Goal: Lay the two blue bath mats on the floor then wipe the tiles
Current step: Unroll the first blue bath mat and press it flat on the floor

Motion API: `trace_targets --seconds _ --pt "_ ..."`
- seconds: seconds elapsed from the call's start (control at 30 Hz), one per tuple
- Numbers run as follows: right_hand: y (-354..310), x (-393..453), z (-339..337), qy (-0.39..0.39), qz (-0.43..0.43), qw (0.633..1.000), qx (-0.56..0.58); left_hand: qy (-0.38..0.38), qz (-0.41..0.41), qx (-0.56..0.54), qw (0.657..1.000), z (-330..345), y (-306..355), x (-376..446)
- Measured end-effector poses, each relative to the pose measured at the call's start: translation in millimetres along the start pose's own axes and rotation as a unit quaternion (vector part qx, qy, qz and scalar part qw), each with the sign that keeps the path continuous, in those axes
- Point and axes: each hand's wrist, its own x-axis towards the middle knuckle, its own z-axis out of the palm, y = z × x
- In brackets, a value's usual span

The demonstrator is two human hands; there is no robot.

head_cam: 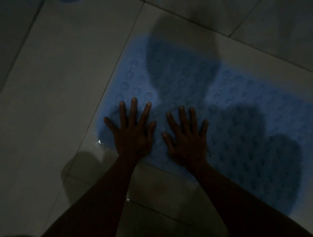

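Observation:
A blue bath mat (237, 94) with a bumpy, perforated surface lies flat on the pale floor tiles (59, 76), filling the middle and right of the dim view. My left hand (133, 133) rests palm down on the mat's near left corner, fingers spread. My right hand (188, 138) lies flat on the mat just to the right, fingers also apart. Neither hand holds anything. A sliver of a second blue mat (68, 1) shows at the top left edge.
Large grey tiles with dark grout lines surround the mat. Small water drops (99, 141) glint on the tile beside the mat's left corner. Dark shadows of my head and arms fall across the mat and floor.

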Motion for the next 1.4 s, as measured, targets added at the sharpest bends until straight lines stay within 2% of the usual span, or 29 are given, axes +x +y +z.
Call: trace_targets --seconds 0.37,0.47,0.6,0.77,0.87,0.93,1.07,1.13,1.23,1.4 --pt "-1.0 -1.3 -1.2 -0.011 0.015 1.000 -0.004 -0.010 -0.004 -0.008 1.000 -1.2 2.6 -0.7" --pt "-0.4 -5.1 2.5 0.011 0.015 1.000 0.003 -0.001 0.001 -0.006 1.000 1.1 1.2 -1.6" --pt "2.7 -4.8 7.8 -0.001 0.021 1.000 0.022 0.009 0.002 0.013 1.000 2.7 5.4 -4.5" --pt "22.4 -29.7 5.5 -0.018 0.039 0.998 0.052 -0.029 -0.036 -0.009 0.999 -1.4 14.9 -9.5" --pt "65.4 -76.4 -6.1 -0.026 0.078 0.995 0.062 -0.020 -0.023 -0.030 0.999 3.9 48.4 -35.1" --pt "103.4 -104.1 -17.3 -0.038 0.108 0.992 0.048 0.002 0.041 -0.023 0.999 10.4 89.8 -61.8" --pt "185.8 -139.8 -41.5 -0.052 0.233 0.969 0.056 -0.038 0.153 -0.013 0.987 29.8 186.9 -86.2" --pt "215.9 -150.9 -46.9 -0.051 0.261 0.962 0.058 -0.046 0.186 -0.005 0.981 38.5 226.4 -86.5" --pt "231.0 -157.9 -42.7 -0.051 0.281 0.956 0.075 -0.045 0.208 0.007 0.977 49.1 263.7 -79.3" --pt "226.0 -159.5 -28.7 -0.011 0.279 0.959 0.051 -0.045 0.200 0.039 0.978 57.5 275.5 -68.2"
